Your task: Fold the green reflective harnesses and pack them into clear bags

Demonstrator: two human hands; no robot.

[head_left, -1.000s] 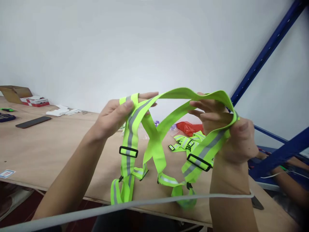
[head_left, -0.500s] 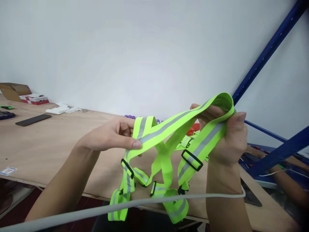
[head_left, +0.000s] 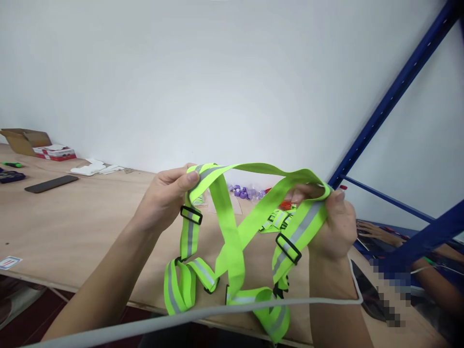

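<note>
A neon-yellow reflective harness (head_left: 232, 241) with grey stripes and black slider buckles hangs spread between my two hands above the table edge. My left hand (head_left: 163, 198) pinches its upper left strap between thumb and fingers. On the other side, my right hand (head_left: 337, 217) grips the upper right strap, with fingers partly hidden inside the loop. The straps cross in the middle, and the lower loops dangle near the front edge. A grey-white cable (head_left: 232, 308) runs across the view in front of the harness, passing by my right wrist.
More neon strapping (head_left: 281, 218) lies on the wooden table (head_left: 90, 232) behind the harness, near purple rolls (head_left: 242, 192). Leftward are a cardboard box (head_left: 25, 141), a red-white box (head_left: 54, 152) and a dark flat slab (head_left: 51, 183). Blue posts (head_left: 395, 96) and another person's arm (head_left: 435, 285) are at right.
My left hand has moved up and slightly left, and my right hand a little down. The harness's top strap is now stretched more level, and its crossed straps show more openly.
</note>
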